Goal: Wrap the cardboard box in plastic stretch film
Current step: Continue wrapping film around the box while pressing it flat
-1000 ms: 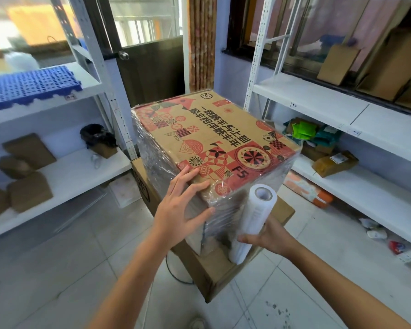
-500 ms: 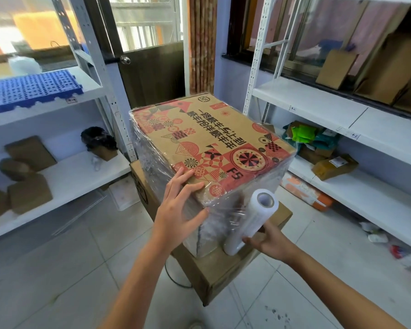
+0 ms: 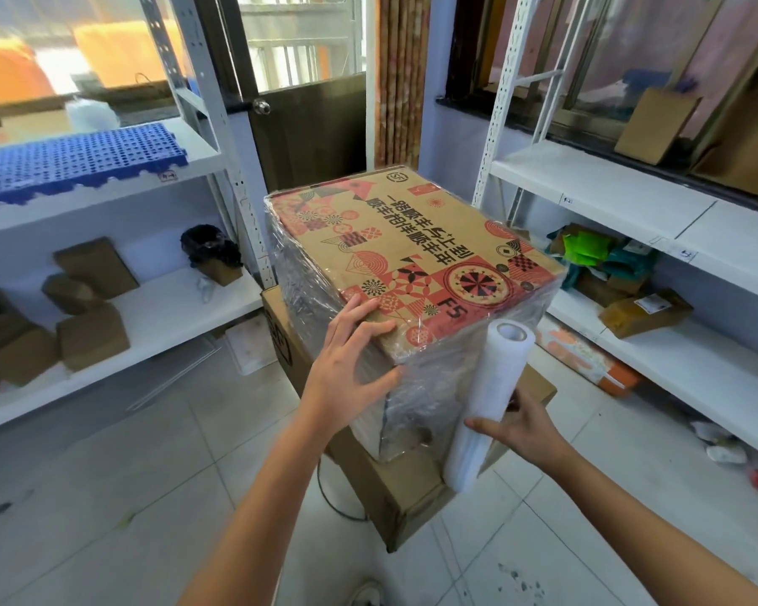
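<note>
White metal shelves; L hand flat on film-wrapped cardboard box; R hand holds cylindrical roll

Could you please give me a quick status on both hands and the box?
Left hand flat on printed cardboard box, bracing near corner. Right hand grips stretch film roll beside it. Film covers box sides; top bare. Nothing obstructing.
</note>
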`<state>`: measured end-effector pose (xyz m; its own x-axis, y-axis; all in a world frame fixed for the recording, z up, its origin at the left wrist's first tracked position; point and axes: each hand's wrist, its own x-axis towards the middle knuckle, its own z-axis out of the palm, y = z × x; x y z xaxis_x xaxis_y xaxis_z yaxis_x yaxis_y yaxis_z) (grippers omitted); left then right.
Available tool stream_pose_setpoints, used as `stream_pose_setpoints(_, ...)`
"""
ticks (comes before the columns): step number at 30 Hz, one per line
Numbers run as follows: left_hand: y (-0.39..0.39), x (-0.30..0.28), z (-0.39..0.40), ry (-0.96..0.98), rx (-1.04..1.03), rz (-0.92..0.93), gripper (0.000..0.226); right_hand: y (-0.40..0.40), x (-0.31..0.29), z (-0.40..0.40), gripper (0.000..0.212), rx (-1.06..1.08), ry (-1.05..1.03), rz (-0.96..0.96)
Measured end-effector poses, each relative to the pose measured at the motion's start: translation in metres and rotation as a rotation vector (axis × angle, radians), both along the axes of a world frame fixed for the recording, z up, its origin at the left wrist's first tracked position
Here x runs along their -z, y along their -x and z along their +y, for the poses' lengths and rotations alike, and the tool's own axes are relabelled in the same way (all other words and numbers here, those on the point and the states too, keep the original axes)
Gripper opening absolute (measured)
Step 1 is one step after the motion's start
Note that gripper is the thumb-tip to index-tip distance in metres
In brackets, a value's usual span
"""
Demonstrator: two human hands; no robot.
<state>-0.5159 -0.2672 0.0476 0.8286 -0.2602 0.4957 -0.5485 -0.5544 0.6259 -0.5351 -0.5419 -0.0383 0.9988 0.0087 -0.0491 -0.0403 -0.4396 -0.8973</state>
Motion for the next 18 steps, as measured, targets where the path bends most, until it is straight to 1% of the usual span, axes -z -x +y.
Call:
stream_pose_setpoints(4,0.004,0.001,0.000,0.017,0.005,0.000,0.045,-0.001,0.000,0.000,0.060,0.060,0.003,-0.032)
stream_pose_setpoints(7,0.005,0.002,-0.001,0.048,0.006,0.005,0.045,-0.001,0.003,0.001,0.059,0.058,-0.016,-0.053)
stream_pose_setpoints(13,0.005,0.004,0.001,0.067,0.013,0.048,0.045,-0.006,0.001,0.003,0.065,-0.044,-0.061,-0.019)
stream_pose_setpoints(18,0.005,0.004,0.001,0.097,0.002,0.068,0.044,-0.012,-0.003,-0.001,0.072,-0.192,-0.015,0.018)
